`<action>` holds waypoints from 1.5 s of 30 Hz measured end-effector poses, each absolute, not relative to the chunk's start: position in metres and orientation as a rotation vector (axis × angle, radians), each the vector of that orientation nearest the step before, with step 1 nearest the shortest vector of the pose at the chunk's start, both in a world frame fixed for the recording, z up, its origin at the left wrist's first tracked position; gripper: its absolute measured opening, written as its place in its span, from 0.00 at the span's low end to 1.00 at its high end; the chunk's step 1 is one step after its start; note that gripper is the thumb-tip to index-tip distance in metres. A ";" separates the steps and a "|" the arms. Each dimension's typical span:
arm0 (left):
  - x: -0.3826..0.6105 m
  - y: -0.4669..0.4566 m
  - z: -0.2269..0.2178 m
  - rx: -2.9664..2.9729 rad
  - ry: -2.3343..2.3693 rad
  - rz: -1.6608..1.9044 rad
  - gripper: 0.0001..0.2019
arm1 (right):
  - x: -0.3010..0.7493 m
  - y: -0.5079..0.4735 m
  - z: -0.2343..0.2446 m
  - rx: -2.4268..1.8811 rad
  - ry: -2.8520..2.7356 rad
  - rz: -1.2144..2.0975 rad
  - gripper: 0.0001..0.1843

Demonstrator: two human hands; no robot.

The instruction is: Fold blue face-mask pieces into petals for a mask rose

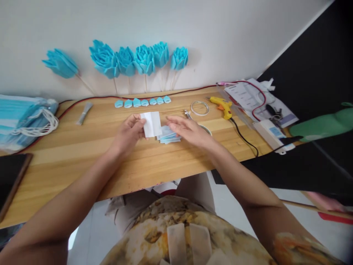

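My left hand (pixel 132 127) pinches the left edge of a white rectangular piece of thin fabric (pixel 151 124), thumb on top. The piece has a crease down it and is held a little above the table. Just right of it, my right hand (pixel 186 129) hovers with its fingers stretched out and nothing seen in them. Partly under that hand lies a small stack of light blue cut pieces (pixel 168 137). Behind the hands, several small folded blue petals (pixel 145 103) stand in a row on the wooden table (pixel 132 165).
Several blue flowers on sticks (pixel 145 60) lean against the wall. A yellow glue gun (pixel 223 106), a tape roll (pixel 200 108) and a white power strip (pixel 268 134) lie to the right. Bagged blue face masks (pixel 19 117) and a dark tablet (pixel 12 176) are at left.
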State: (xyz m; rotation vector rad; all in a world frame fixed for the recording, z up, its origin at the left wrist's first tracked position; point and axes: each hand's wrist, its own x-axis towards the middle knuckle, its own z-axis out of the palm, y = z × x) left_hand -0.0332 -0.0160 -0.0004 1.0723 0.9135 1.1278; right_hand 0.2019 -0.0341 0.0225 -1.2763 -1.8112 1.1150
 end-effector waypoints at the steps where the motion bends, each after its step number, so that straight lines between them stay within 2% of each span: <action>1: -0.032 -0.017 0.000 1.085 0.891 1.120 0.17 | 0.192 -0.029 0.022 -1.209 -1.787 1.262 0.28; 3: -0.033 -0.018 0.000 1.103 0.862 1.137 0.18 | 0.175 -0.019 0.022 -1.109 -1.726 1.443 0.24; 5: -0.034 -0.018 0.000 1.106 0.855 1.170 0.18 | 0.164 -0.010 0.020 -1.085 -1.647 1.461 0.17; 7: -0.035 -0.017 -0.002 1.112 0.860 1.191 0.19 | 0.159 -0.003 0.017 -1.100 -1.571 1.362 0.13; 11: -0.035 -0.016 -0.006 1.160 0.853 1.181 0.20 | 0.161 0.005 0.015 -1.074 -1.561 1.120 0.13; 16: -0.039 -0.017 -0.003 1.215 0.856 1.180 0.21 | 0.168 -0.004 0.021 -1.092 -1.824 0.779 0.11; 20: -0.039 -0.022 0.006 1.279 0.893 1.089 0.25 | 0.169 -0.012 0.022 -1.065 -2.057 0.668 0.11; 25: -0.037 -0.023 0.003 1.353 1.013 1.039 0.14 | 0.171 -0.013 0.019 -1.030 -2.106 0.645 0.13; 30: -0.048 -0.008 -0.003 1.190 1.170 1.311 0.06 | 0.185 -0.001 0.016 -1.153 -2.013 0.571 0.14; 37: -0.055 0.002 -0.006 0.980 1.117 1.396 0.08 | 0.196 0.014 0.007 -1.284 -2.236 0.488 0.09; 45: -0.051 -0.002 -0.004 0.854 0.987 1.299 0.06 | 0.191 0.012 0.005 -1.302 -2.314 0.412 0.11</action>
